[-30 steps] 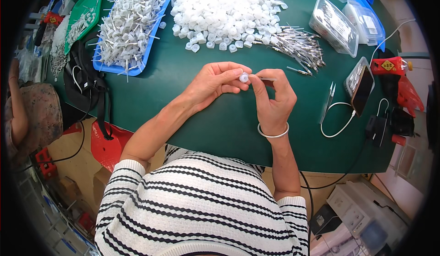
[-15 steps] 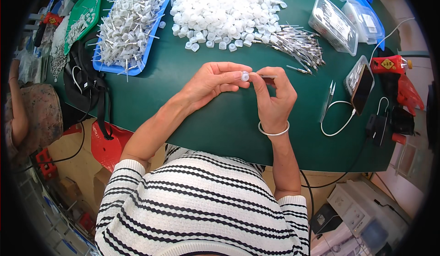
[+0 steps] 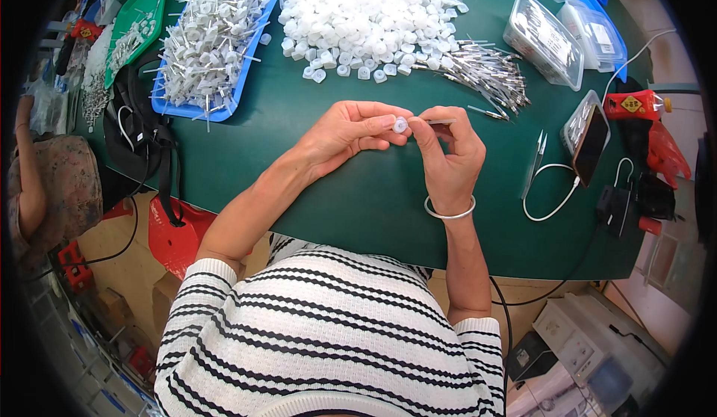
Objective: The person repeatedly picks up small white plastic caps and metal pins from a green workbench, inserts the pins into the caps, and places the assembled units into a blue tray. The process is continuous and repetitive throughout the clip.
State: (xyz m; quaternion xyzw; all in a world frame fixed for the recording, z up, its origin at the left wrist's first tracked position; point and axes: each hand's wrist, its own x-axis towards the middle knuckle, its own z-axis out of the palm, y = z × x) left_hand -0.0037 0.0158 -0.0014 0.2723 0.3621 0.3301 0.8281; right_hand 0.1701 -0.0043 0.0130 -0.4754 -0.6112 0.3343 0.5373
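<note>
Between the thumb and fingers of my left hand [image 3: 351, 131] is a small translucent white plastic cap [image 3: 400, 125], its round face turned up. Close beside it, my right hand [image 3: 452, 148] pinches a thin metal rod [image 3: 441, 121]; my fingers hide part of it. I cannot tell whether the rod touches the cap. Beyond my hands lies a large heap of similar white caps [image 3: 366, 25], with a bundle of thin metal rods [image 3: 489, 77] at its right. A blue tray [image 3: 155, 103] at the left is piled with caps that have rods in them [image 3: 213, 43].
Right of my hands lie tweezers [image 3: 539, 152] and a phone [image 3: 591, 146] with a white cable, leaning on a clear box. A clear lidded box [image 3: 545, 39] stands farther back. At left are a black bag [image 3: 134, 122], a green tray [image 3: 153, 17] and another person's arm [image 3: 28, 170].
My right hand has shifted very slightly to the right, with the rod still in its fingers. My left hand keeps the cap in nearly the same spot.
</note>
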